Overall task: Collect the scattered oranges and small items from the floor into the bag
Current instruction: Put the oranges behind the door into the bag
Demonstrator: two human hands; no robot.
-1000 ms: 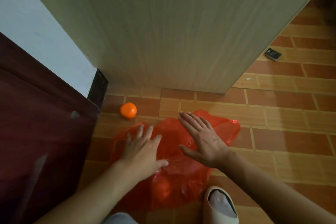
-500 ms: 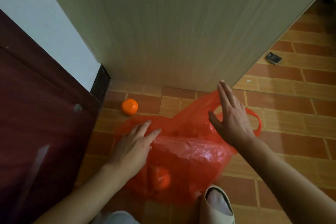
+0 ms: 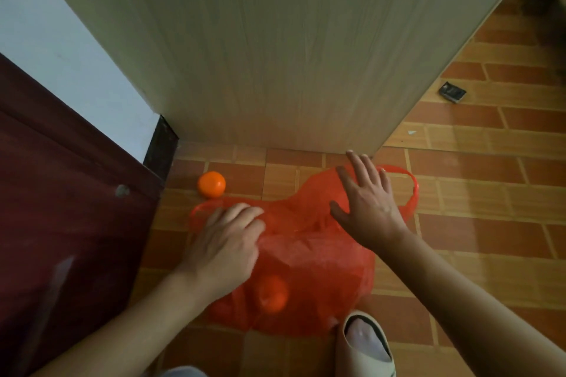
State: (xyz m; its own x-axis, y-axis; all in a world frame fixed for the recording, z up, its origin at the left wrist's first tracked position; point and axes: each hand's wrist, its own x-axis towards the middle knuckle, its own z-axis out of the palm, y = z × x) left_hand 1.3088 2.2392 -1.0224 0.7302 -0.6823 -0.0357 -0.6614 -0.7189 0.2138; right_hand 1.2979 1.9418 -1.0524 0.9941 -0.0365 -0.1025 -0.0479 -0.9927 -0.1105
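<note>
Left hand [image 3: 226, 242] pinches red bag [image 3: 318, 266] at center frame. Right hand [image 3: 367, 205] lies flat on it, fingers spread. Loose orange [image 3: 211, 184] left of center.

A thin red plastic bag [image 3: 309, 254] lies crumpled on the floor in the lower middle of the frame, its loop handles spread to the left and right. One orange [image 3: 272, 294] shows through the bag near its bottom. Another orange [image 3: 211, 184] sits on the floor just above the bag's left handle.
</note>
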